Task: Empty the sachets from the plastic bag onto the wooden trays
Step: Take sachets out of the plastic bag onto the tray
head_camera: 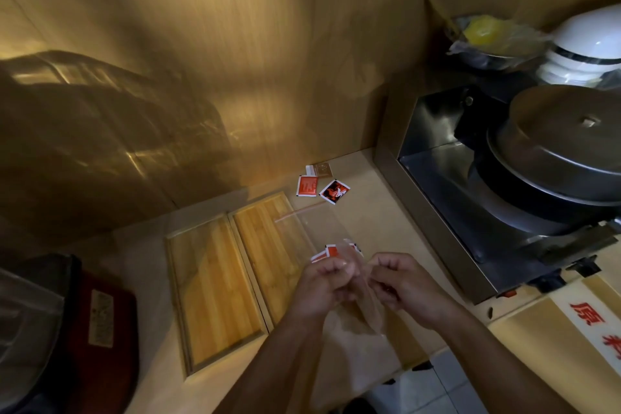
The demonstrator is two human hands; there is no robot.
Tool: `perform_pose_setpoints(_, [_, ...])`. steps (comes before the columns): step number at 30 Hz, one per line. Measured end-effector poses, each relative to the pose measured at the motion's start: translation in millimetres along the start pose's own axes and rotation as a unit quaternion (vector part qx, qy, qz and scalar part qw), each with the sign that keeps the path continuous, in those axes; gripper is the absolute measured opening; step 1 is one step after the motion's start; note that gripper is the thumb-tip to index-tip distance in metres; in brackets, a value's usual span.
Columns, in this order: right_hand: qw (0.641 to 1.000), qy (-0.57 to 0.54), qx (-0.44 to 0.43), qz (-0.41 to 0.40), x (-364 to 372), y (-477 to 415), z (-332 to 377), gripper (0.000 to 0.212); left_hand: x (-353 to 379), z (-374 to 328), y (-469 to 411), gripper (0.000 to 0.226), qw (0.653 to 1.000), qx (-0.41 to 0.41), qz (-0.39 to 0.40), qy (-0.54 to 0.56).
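- In the lower centre of the frame, a clear plastic bag (312, 228) is held between both hands above the pale worktop (369, 212); its red-striped mouth is turned toward the upper part of the picture.
- The left hand (324, 282) is closed in a pinch on the bag's near end, with the fingers curled in.
- The right hand (400, 282) is likewise closed on the film, just beside the left, the two nearly touching.
- Red-and-white sachets (331, 251) are seen inside the bag, directly above the left hand's knuckles in the picture.
- Two wooden trays (215, 279) are laid side by side left of the hands; the bag's open end overlaps the right-hand tray.
- Three loose sachets (307, 185) are scattered on the worktop above the trays, near the wall and well apart from the hands.
- A covered metal pot (564, 148) is seen at the right of the frame.
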State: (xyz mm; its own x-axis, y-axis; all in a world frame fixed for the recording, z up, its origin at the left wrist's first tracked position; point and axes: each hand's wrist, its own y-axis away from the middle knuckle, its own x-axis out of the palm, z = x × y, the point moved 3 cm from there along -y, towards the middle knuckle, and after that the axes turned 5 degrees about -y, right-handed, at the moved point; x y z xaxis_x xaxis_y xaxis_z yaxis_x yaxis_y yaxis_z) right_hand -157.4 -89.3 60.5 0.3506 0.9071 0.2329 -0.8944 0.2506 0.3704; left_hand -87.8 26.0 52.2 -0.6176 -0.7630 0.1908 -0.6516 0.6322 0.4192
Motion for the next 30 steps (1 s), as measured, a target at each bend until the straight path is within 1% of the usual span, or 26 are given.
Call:
perform_pose_setpoints(2, [0.998,0.058,-0.025,0.007,1.9,1.4,3.4,0.026,-1.6,-3.9,0.6,0.014,0.999,0.011,-0.011,-0.041])
perform_pose_setpoints(3, [0.996,0.084,-0.031,0.013,3.8,1.5,5.6,0.019,-1.3,-6.1,0.7,0.017,0.998,0.015,-0.014,-0.052])
perform_pose_setpoints(4, [0.993,0.115,-0.034,0.015,5.8,0.8,7.0,0.016,-0.8,-7.6,1.0,0.021,0.998,0.015,-0.017,-0.06])
perform_pose_setpoints(7, [0.979,0.2,-0.028,0.002,8.9,-3.5,9.7,0.019,-2.0,-10.2,1.5,0.029,0.997,0.014,-0.016,-0.081])
perform_pose_setpoints(10, [0.973,0.23,-0.006,0.014,8.3,-4.9,10.7,0.013,-6.5,-10.1,2.3,0.028,0.994,0.018,0.007,-0.104])
perform_pose_setpoints(13, [0.968,0.249,0.024,0.024,8.5,-4.0,9.4,0.024,-8.2,-8.0,0.6,0.028,0.99,0.043,0.005,-0.131])
perform_pose_setpoints(15, [0.956,0.288,0.047,0.012,10.0,-4.4,6.2,0.033,-6.3,-5.9,-0.8,0.026,0.984,0.074,-0.007,-0.163])
perform_pose_setpoints(16, [0.951,0.306,0.054,0.005,10.5,-5.1,4.2,0.033,-4.9,-4.8,-1.1,0.023,0.98,0.09,-0.015,-0.176])
perform_pose_setpoints(18, [0.94,0.335,0.058,0.0,11.7,-5.0,1.5,0.025,-4.6,-3.1,-1.4,0.019,0.972,0.118,-0.035,-0.198])
perform_pose_setpoints(19, [0.936,0.347,0.056,0.003,12.7,-4.0,0.8,0.023,-5.9,-2.7,-2.0,0.019,0.968,0.132,-0.047,-0.21])
perform_pose_setpoints(21, [0.933,0.355,0.052,0.007,13.5,-1.8,-1.3,0.028,-10.1,-2.9,-3.8,0.027,0.958,0.144,-0.077,-0.236])
perform_pose_setpoints(23, [0.934,0.355,0.038,0.007,15.6,0.7,-1.6,0.027,-14.6,-4.7,-4.3,0.035,0.95,0.132,-0.104,-0.262])
perform_pose_setpoints(25, [0.927,0.375,0.004,-0.005,18.6,1.1,0.6,0.028,-15.4,-5.8,-2.6,0.033,0.938,0.108,-0.118,-0.308])
perform_pose_setpoints(28, [0.914,0.403,-0.042,-0.024,22.1,-1.5,4.3,0.03,-7.8,-1.1,2.3,0.021,0.916,0.069,-0.078,-0.387])
perform_pose_setpoints(30, [0.911,0.409,-0.052,-0.033,23.1,-3.3,4.4,0.027,-2.8,3.2,7.9,0.027,0.902,0.062,-0.065,-0.423])
